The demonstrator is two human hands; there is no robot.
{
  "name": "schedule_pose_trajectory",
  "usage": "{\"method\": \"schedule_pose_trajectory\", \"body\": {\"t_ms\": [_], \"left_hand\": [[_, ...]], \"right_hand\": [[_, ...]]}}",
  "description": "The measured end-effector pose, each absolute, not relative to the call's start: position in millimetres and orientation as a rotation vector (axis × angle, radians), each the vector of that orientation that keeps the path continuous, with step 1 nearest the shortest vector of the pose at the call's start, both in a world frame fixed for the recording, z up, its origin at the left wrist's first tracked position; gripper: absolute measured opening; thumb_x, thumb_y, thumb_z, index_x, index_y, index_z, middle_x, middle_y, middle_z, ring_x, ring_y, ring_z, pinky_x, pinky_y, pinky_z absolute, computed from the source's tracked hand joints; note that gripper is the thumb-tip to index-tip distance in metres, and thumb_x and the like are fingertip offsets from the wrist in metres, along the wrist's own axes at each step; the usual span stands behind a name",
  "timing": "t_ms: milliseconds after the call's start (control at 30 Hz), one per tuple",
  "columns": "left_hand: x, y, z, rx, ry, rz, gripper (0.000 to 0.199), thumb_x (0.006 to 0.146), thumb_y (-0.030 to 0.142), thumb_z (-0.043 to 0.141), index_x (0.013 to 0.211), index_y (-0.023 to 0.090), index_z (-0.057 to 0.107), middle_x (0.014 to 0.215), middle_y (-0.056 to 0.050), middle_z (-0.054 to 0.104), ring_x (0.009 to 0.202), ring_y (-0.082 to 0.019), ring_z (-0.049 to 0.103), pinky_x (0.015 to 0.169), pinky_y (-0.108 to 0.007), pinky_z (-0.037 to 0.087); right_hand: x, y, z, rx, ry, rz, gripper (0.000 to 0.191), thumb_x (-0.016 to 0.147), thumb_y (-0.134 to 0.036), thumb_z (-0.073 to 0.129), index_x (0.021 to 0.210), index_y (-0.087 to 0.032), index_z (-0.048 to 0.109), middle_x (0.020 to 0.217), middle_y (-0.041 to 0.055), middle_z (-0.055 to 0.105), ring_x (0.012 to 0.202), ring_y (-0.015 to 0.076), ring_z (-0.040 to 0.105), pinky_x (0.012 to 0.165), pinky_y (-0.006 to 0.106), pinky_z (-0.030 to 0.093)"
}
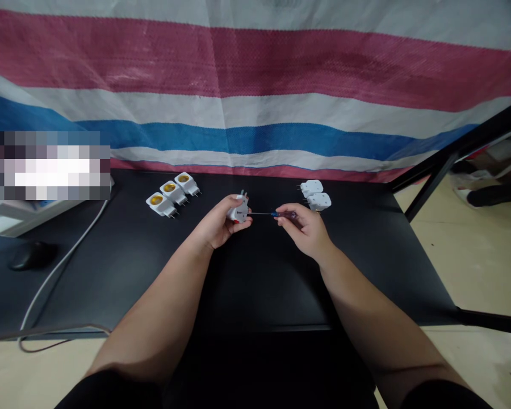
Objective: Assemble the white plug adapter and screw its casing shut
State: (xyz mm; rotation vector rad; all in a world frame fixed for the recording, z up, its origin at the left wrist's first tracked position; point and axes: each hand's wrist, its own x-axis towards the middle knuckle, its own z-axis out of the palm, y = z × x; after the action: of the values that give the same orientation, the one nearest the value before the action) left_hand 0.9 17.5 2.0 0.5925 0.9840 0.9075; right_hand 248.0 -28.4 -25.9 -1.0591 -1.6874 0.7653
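Note:
Above the middle of the black table, my left hand (224, 222) is closed round a white plug-in lamp socket (239, 211), its metal prongs pointing away from me. My right hand (303, 227) grips the dark, see-through handle of a screwdriver (286, 215). The screwdriver's thin shaft runs left to the near right side of the socket; whether its tip sits in a screw cannot be made out. Left of my hands, three white lamp sockets (169, 190) with gold-coloured insides lie in a slanted row. Two more white plug pieces (317, 200) lie beyond my right hand, touching each other.
A black mouse (30, 255) and a pale cable (63, 258) lie on the table (255, 295) at left, near a white device (29, 218) partly blurred out. A striped sheet (255, 74) hangs behind the table. A black metal frame (436, 170) stands at right.

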Motion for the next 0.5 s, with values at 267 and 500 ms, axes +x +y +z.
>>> {"method": "schedule_pose_trajectory", "body": {"t_ms": [267,500], "left_hand": [[5,15,-14,0.877,1.000,1.050,0.042,0.080,0.027,0.095,0.110,0.019,0.066,0.096,-0.001,0.069,0.079,-0.014,0.072,0.078,-0.032,0.071],[5,16,-20,0.928,0.974,1.103,0.051,0.077,0.036,0.099,0.111,0.020,0.065,0.094,0.000,0.066,0.082,-0.013,0.070,0.082,-0.035,0.071]], "right_hand": [[250,-30,-14,-1.169,-1.749,0.662,0.018,0.106,-0.038,0.069,0.115,-0.023,0.076,0.093,0.0057,0.080,0.078,0.0220,0.077,0.079,0.039,0.063],[249,-31,-11,-1.340,-1.862,0.794,0.033,0.114,-0.050,0.048,0.103,-0.024,0.064,0.077,0.0012,0.066,0.067,0.0185,0.062,0.070,0.035,0.048]]}}
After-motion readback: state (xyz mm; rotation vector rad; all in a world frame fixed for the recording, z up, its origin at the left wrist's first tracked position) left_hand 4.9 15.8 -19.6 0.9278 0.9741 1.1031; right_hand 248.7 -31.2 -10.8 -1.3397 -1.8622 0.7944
